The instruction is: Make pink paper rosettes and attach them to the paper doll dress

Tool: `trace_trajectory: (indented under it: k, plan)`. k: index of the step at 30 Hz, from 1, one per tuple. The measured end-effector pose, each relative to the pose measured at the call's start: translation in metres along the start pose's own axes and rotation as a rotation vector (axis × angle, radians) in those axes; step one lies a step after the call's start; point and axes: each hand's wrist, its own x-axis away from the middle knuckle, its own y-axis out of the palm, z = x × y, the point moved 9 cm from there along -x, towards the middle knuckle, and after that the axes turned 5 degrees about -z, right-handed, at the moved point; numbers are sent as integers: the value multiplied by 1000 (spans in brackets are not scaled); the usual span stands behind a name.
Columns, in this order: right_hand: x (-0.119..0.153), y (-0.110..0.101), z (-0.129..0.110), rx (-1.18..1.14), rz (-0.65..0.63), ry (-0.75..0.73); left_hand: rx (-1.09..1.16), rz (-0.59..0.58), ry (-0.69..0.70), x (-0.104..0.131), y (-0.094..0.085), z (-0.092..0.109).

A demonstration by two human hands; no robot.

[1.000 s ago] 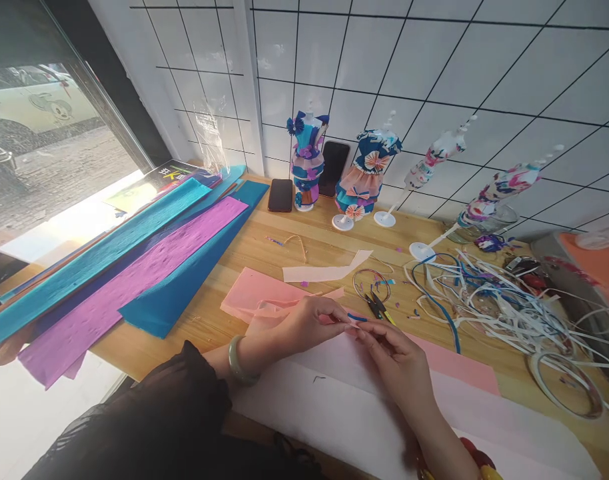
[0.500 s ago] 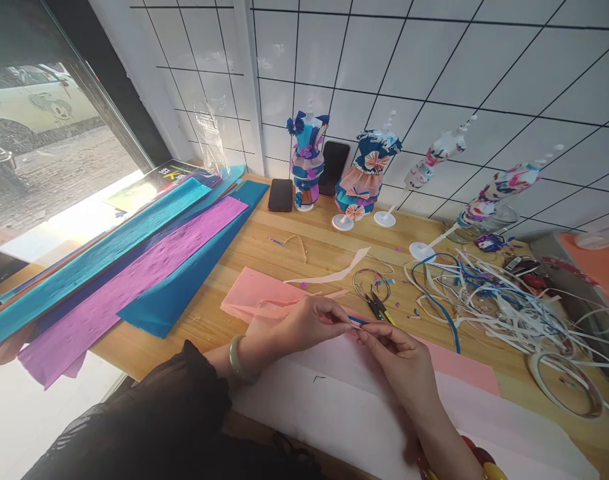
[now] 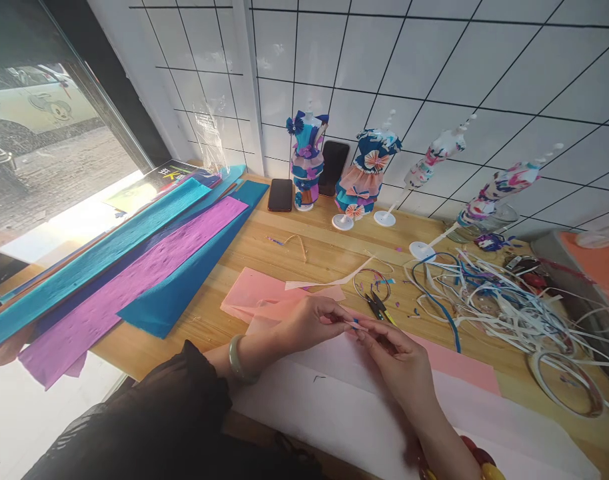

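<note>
My left hand [image 3: 312,325] and my right hand [image 3: 399,357] meet over the pale pink paper [image 3: 334,393], fingertips pinched close together. Between them is a thin strip [image 3: 355,325], blue and pale, mostly hidden by the fingers. Just beyond the right fingers lie black-and-yellow pliers [image 3: 377,308], with a wire ring [image 3: 372,285] behind them. Salmon-pink paper [image 3: 244,293] extends past the left hand, and a narrow pale paper strip [image 3: 334,283] curves across the wood beyond it.
Small dress forms [image 3: 308,160] wrapped in coloured paper stand along the tiled wall near two phones [image 3: 280,195]. Long blue and purple paper sheets [image 3: 134,287] cover the left side. A tangle of white and blue strips [image 3: 494,313] and a tape ring [image 3: 564,385] lie right.
Less of the blue strip shows between my fingertips, and my hands have barely shifted. The pale paper strip's end nearest my hands has dropped slightly toward them, and its shape has changed.
</note>
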Motion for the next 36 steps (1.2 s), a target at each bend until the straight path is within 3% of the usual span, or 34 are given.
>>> trace_trajectory:
  k: [17,27,36]
  plan:
    - [2,4,-18,245,-40,-221,4,15,15,0,-3,4]
    - [3,5,-19,260,-53,-256,-55,-5,50,2,-5,6]
    - [4,1,-21,237,-9,-269,70,13,37,0,-5,1]
